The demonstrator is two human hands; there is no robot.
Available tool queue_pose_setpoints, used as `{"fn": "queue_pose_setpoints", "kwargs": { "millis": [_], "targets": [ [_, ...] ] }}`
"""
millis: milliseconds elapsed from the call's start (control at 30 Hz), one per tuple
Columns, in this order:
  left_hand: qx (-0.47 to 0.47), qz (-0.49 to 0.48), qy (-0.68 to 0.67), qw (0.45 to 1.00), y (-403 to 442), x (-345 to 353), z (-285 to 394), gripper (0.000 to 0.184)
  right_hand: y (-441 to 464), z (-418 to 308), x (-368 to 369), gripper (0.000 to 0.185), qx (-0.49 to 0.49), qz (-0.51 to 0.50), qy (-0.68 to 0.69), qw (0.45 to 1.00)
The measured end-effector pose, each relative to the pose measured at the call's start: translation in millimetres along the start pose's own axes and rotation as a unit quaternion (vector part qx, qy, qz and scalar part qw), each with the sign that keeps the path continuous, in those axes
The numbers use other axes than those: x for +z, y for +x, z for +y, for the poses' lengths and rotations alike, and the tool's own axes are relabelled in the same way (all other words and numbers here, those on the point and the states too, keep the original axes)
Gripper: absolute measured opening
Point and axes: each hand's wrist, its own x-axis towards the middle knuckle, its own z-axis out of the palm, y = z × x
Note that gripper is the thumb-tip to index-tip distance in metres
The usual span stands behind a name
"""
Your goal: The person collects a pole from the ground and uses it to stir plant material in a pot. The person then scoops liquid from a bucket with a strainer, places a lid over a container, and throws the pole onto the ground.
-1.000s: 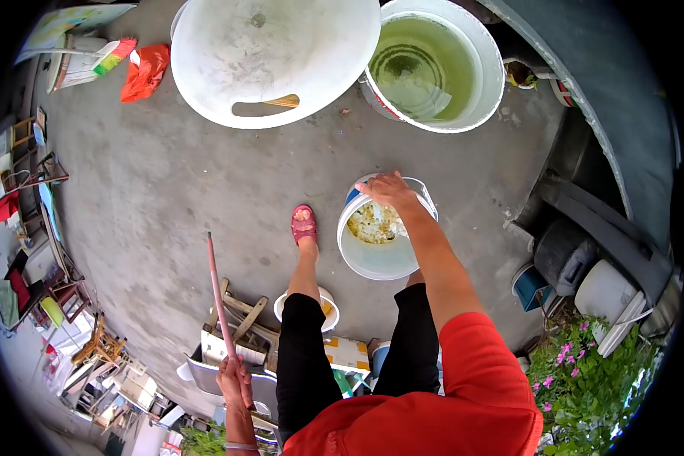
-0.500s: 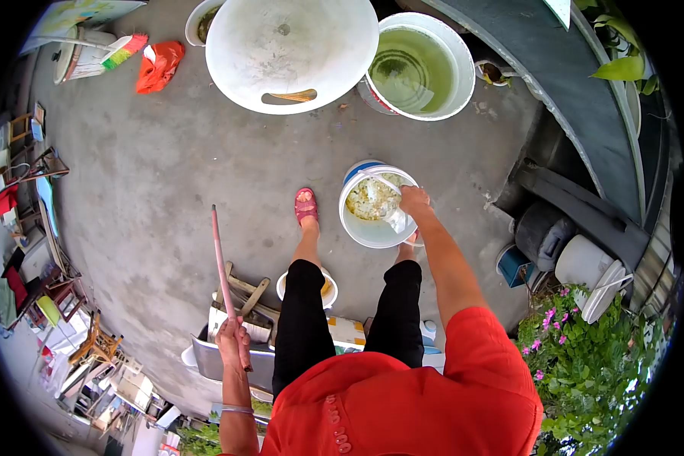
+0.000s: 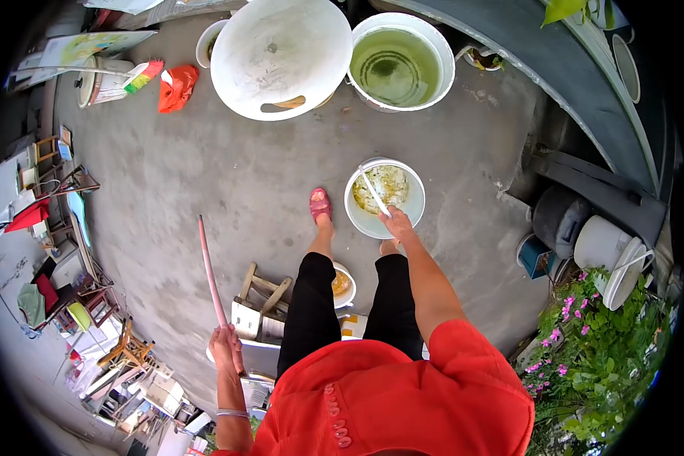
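Note:
My right hand [image 3: 396, 223] is closed round the white handle [image 3: 374, 190] of a white bucket [image 3: 415, 204]. The handle slants from the far left of the rim to my fingers. Inside lies a pale, yellowish, lumpy mash [image 3: 380, 188] whose kind I cannot make out. My right foot is partly hidden behind the bucket. My left hand [image 3: 225, 349] grips the lower end of a long, pinkish wooden stick [image 3: 210, 270], which points forward over the floor, apart from the bucket.
Ahead stand a large tub [image 3: 444, 70] of greenish water and a white oval lid [image 3: 273, 53] with a slot. A red bag [image 3: 177, 87] lies far left. Behind my legs are a small bowl [image 3: 343, 298] and a wooden stool [image 3: 262, 292]. Flowering plants [image 3: 585, 342] grow at right.
The bucket has gone from tilted to more upright, its blue outside now out of sight. My right hand stays on its handle; the stick stays in my left hand. My view has shifted.

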Motion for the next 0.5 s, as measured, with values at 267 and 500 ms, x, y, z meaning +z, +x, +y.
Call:
{"fn": "queue_pose_setpoints", "kwargs": {
  "millis": [267,500],
  "targets": [
    [-0.032,0.022,-0.062,0.997,-3,7,-20,0.014,-11,-35,-24,0.047,0.11,-0.033,0.0,0.993],
    [-0.079,-0.026,-0.091,0.992,57,-22,38,0.013,-26,-55,-16,0.041,0.132,0.053,-0.002,0.99]
  ]
}}
